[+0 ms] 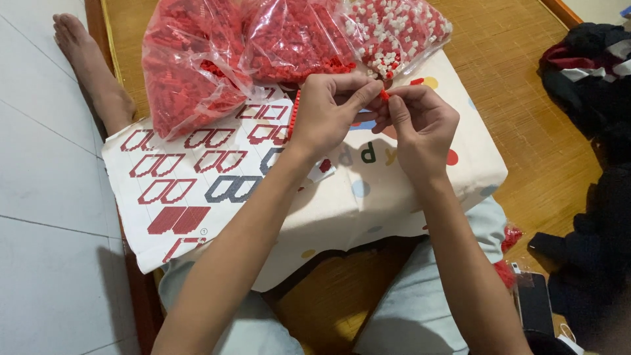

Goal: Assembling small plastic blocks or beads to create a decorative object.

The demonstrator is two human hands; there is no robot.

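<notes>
The left hand (327, 112) was closed around a thin strip of joined red bricks (295, 113), which stood nearly upright at the hand's 9 o'clock edge. The right hand (420, 125) pinched a small red brick (384, 94) between thumb and forefinger, touching the left forefinger tip. Both hands worked above a printed instruction sheet (177, 190) on a cushion (394, 190). Clear bags of red bricks (197, 59) lay at 12 o'clock, a red-and-white bag (401, 29) beside them.
</notes>
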